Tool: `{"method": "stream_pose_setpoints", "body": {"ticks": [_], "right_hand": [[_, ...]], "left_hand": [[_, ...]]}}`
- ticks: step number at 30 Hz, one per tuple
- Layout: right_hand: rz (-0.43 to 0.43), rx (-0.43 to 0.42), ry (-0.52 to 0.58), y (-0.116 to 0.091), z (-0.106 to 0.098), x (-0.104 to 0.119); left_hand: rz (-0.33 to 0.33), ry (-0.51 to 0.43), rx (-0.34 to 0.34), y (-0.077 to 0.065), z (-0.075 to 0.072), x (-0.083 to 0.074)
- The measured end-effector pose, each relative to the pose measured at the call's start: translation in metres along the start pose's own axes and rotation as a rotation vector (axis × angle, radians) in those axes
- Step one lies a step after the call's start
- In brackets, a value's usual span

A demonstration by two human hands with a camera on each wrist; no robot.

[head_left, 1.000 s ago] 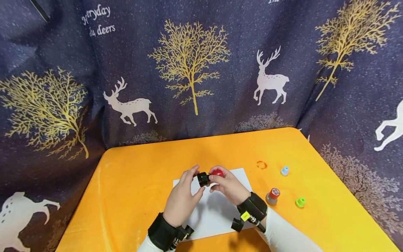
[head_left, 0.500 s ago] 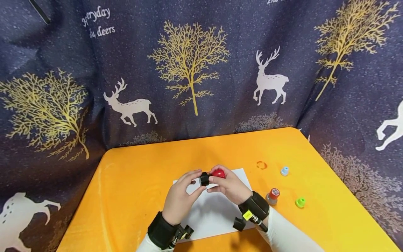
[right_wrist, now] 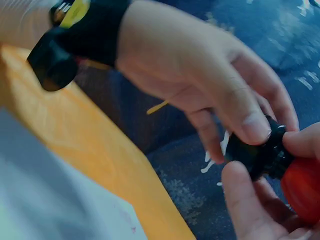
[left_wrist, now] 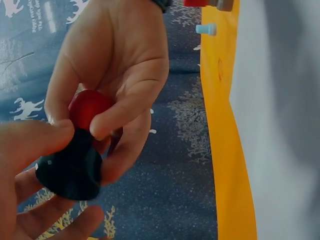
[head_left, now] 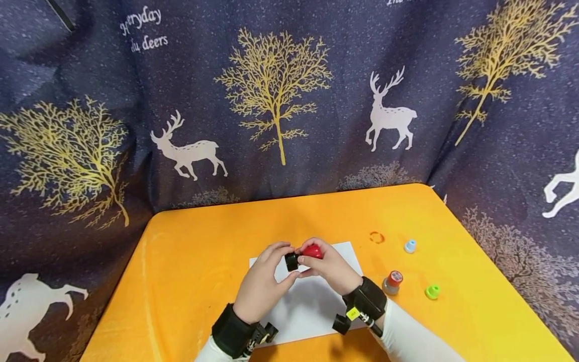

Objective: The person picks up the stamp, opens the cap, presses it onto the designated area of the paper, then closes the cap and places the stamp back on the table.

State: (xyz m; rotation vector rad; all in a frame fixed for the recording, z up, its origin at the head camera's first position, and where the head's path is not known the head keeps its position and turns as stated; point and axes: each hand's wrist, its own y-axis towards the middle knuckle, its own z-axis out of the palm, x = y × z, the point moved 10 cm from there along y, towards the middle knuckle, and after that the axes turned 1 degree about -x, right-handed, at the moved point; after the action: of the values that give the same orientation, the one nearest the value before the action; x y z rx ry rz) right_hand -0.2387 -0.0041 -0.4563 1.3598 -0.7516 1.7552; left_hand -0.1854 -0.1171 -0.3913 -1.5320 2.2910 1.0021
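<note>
Both hands hold a hand stamp above the white paper (head_left: 307, 311); it has a red bulb-shaped handle (head_left: 313, 252) and a flared black base (head_left: 291, 262). My right hand (head_left: 334, 270) grips it by the handle and neck, thumb and fingers on opposite sides. At the base, my left hand (head_left: 260, 289) has its thumb and fingers curled about the black part. In the left wrist view, the base (left_wrist: 70, 172) points downward, with left fingers below it. The right wrist view shows the left thumb on the black body, beside the red handle (right_wrist: 304, 190).
Right of the paper stands a red-topped grey stamp (head_left: 392, 282). Farther right sit a light blue cap-like piece (head_left: 410, 246) and a green one (head_left: 432, 291). A reddish ring (head_left: 377, 237) lies on the orange table (head_left: 203, 251). A deer-patterned curtain (head_left: 289, 181) hangs behind.
My left fingertips have shifted right, closer to the stamp's neck and the right fingers. The stamp has turned slightly in the hands. Pieces on the table stay put.
</note>
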Motion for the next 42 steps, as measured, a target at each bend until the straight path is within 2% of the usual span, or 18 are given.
{"method": "stream_pose_setpoints", "body": {"ticks": [3,10,16,20,23,25,29,33,37,42], "right_hand": [[-0.004,0.004,-0.123,-0.002,0.005,-0.002],[0.017,0.031,-0.298,-0.009,0.017,-0.003],[0.025,0.064,-0.364,-0.011,0.018,-0.008],[-0.016,0.1,-0.464,-0.011,0.02,-0.008],[-0.055,0.065,-0.586,-0.009,0.016,-0.007],[-0.082,0.011,-0.69,-0.007,0.009,-0.005],[-0.08,-0.121,-0.904,-0.005,-0.009,-0.002],[-0.065,-0.21,-1.099,-0.004,-0.025,0.0],[-0.099,-0.289,-1.199,-0.003,-0.038,0.01],[-0.099,-0.356,-1.237,-0.005,-0.05,0.017]], "left_hand": [[0.028,0.072,0.019,0.0,0.006,-0.004],[0.181,0.235,-0.003,-0.004,0.017,-0.019],[0.232,0.254,0.025,-0.007,0.024,-0.022],[0.229,0.236,0.036,-0.01,0.026,-0.014],[0.163,0.24,0.026,-0.014,0.021,0.004],[0.08,0.246,0.017,-0.017,0.013,0.019],[-0.084,0.258,-0.007,-0.025,-0.007,0.053],[-0.176,0.274,-0.057,-0.036,-0.032,0.087],[-0.262,0.291,-0.089,-0.049,-0.055,0.121],[-0.375,0.321,-0.093,-0.062,-0.072,0.154]]}}
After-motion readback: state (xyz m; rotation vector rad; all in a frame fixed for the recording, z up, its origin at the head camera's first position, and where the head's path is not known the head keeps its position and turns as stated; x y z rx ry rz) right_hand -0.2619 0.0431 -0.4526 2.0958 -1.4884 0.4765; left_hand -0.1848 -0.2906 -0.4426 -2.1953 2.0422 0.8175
